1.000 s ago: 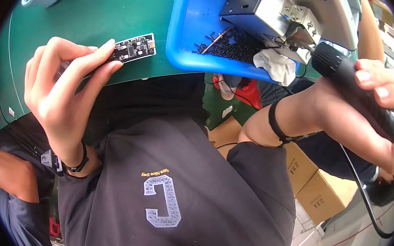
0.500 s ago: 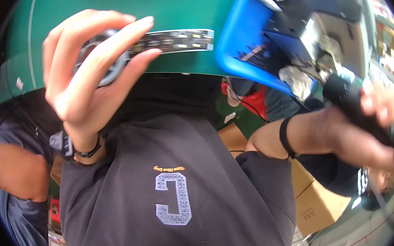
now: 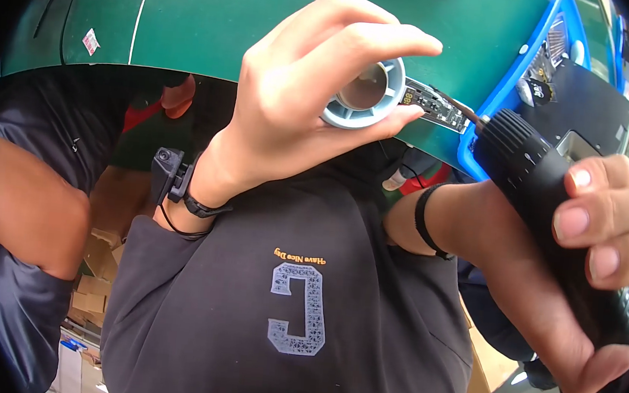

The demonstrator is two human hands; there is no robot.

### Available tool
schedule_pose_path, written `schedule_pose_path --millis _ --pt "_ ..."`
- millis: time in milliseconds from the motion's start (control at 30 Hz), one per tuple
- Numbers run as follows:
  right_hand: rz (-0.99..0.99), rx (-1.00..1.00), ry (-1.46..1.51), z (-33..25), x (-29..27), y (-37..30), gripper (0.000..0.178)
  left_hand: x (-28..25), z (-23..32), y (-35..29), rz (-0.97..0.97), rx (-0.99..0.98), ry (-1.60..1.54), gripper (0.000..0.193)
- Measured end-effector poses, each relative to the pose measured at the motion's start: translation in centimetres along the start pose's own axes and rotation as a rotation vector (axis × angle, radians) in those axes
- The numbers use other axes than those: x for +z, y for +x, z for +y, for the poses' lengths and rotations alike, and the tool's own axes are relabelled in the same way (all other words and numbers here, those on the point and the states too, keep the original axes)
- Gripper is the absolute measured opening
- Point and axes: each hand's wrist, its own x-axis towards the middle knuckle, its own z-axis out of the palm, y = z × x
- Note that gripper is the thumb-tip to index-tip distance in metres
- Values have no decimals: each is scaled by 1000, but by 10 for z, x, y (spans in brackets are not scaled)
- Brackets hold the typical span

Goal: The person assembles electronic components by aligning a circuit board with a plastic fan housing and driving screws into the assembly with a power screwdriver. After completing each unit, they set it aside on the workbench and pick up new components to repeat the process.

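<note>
My left hand (image 3: 286, 93) is closed around a grey round plastic housing (image 3: 362, 118) with a dark round centre, held up over the table edge. A narrow dark circuit board (image 3: 434, 106) juts from the housing toward the right. In my right hand (image 3: 596, 229) is a black electric screwdriver (image 3: 520, 155), gripped along its body and tilted. Its thin bit points left and overlaps the board in view; whether the tip touches the board or a screw I cannot tell.
Ahead lies the green table (image 3: 210, 23). A blue tray (image 3: 474, 162) on the right holds a black flat box (image 3: 591, 108) and small parts. Another person's arm (image 3: 26, 201) is at the left. Cardboard boxes (image 3: 102, 271) stand below.
My left hand has moved right with the housing and board. The screwdriver in my right hand has swung so its bit meets the board in view. The whole view has shifted.
</note>
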Motion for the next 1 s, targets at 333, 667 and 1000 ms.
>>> schedule_pose_path --millis 333,667,1000 --pt "-16 17 -28 11 0 0 37 2 12 15 -47 9 1 56" --pt "-7 6 -14 13 -3 3 35 5 18 20 -59 6 -19 56" --pt "0 13 -28 31 3 -10 33 -1 9 13 -72 40 -51 60"
